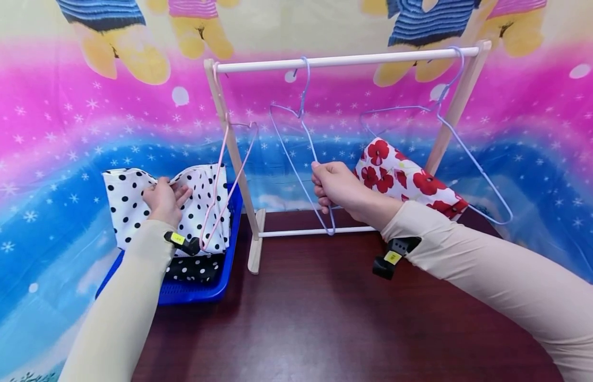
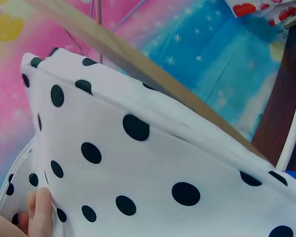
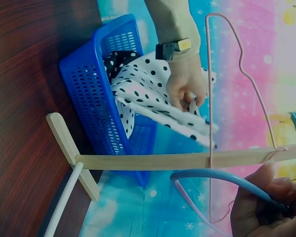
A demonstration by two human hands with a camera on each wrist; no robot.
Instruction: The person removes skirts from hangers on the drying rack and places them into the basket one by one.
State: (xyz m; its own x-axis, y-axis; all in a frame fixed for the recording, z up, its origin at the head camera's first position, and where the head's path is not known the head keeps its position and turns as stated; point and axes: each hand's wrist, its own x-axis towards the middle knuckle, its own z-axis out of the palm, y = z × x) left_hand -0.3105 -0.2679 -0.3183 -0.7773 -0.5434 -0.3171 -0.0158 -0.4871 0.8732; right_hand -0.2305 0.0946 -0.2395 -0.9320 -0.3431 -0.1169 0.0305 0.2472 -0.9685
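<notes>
L hand grip: L hand (image 1: 164, 202) closed on upper edge of white dotted cloth (image 1: 129, 204), thumb & fingers pinching. Small hold for a wide piece; could slip out if pulled hard.
R hand grip: R hand (image 1: 341, 185) curled round side wire of middle hanger (image 1: 309, 139), no visible gap.
White dotted cloth: raised at basket, lower part inside it. Could snag on basket wall or bunch up, esp. since it's held nr the middle w/ both corners loose.
Middle hanger: hook over rack (image 1: 372, 58) top bar, frame turned edge-on-ish. Pull down or sideways & hook could slide or jump off.
Pink hanger (image 3: 210, 98): overlaps cloth in view, contact unclear. Likely catch pt if cloth goes R.
Floral cloth (image 1: 427, 183): looks draped on R-end hanger (image 1: 473, 154), partly behind R arm. Forearm bump could shift it.
Basket (image 3: 86, 91): blue, by rack's L foot, on tabletop (image 1: 325, 307). Could drag if cloth snags.
Black dotted cloth (image 1: 196, 268): in basket under white one; might get pulled out w/ it.
</notes>
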